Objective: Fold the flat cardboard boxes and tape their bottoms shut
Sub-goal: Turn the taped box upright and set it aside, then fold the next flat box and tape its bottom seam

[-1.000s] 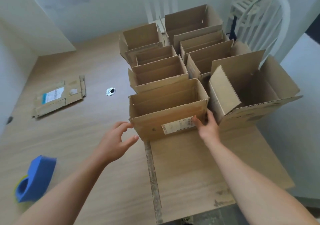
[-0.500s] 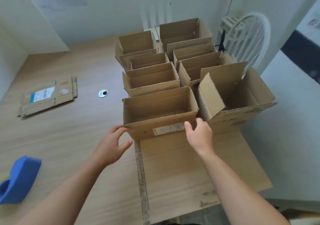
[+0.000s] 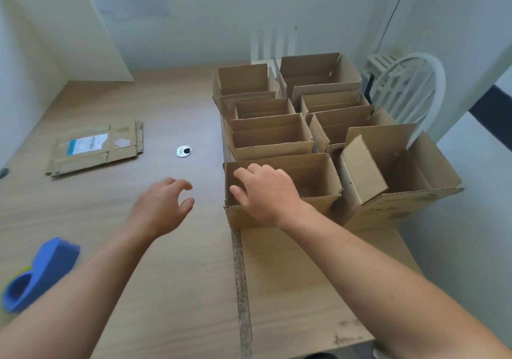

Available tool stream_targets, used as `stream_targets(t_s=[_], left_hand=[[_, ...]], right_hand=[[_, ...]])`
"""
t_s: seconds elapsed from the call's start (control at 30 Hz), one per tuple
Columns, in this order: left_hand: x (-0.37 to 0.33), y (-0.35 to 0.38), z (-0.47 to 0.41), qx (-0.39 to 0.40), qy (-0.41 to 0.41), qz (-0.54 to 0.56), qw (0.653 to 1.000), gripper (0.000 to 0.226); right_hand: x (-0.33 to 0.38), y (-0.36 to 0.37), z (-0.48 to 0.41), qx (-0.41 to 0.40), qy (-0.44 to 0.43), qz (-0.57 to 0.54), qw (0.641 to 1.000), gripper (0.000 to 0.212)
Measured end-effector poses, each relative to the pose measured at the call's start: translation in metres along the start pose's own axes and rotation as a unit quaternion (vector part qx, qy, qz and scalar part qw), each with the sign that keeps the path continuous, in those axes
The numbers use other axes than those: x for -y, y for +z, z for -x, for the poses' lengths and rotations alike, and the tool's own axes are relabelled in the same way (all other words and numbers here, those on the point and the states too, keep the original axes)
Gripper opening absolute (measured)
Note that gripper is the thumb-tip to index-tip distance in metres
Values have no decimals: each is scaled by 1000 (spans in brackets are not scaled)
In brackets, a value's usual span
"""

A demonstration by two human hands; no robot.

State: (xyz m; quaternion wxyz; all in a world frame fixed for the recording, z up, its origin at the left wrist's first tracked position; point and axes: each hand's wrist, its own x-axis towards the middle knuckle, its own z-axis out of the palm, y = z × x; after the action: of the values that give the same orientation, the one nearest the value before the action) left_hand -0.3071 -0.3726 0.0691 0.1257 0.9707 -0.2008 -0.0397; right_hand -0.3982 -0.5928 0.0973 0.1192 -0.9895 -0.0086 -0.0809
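Cardboard box point(image 3: 313, 177), nearest of the erected row: right hand point(image 3: 267, 195) is held over its left corner, fingers loosely curled, nothing grasped. Left hand point(image 3: 160, 206) is held released above the table point(image 3: 110, 217).

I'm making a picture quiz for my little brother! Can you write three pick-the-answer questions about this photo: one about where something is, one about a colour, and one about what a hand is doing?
1. Where does the flattened cardboard box lie?
A. On the table, left of the folded boxes
B. On the floor
C. Standing against the wall

2. What colour is the tape dispenser?
A. Red
B. Blue
C. Black

3. What is the left hand doing?
A. Gripping the tape dispenser
B. Pinching the flattened cardboard box
C. Holding nothing, above the table

Answers: 1 A, it lies flat on the wood, apart from the folded boxes; 2 B, its body is plainly blue; 3 C, its fingers curl loosely around nothing.
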Motion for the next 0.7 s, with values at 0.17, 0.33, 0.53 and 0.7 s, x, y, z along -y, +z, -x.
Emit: stream_targets(t_s=[0.17, 0.33, 0.53, 0.7], left_hand=[[55, -32, -14, -7, -19, -51, 998, 41], [138, -64, -27, 16, -53, -93, 994, 44], [254, -87, -61, 44, -63, -135, 988, 44], [327, -85, -104, 79, -73, -126, 986, 45]], right_hand=[[58, 16, -59, 33, -32, 25, 999, 37], [126, 48, -128, 53, -46, 31, 997, 37], [204, 96, -213, 79, -31, 27, 996, 40], [240, 143, -267, 127, -8, 40, 991, 39]])
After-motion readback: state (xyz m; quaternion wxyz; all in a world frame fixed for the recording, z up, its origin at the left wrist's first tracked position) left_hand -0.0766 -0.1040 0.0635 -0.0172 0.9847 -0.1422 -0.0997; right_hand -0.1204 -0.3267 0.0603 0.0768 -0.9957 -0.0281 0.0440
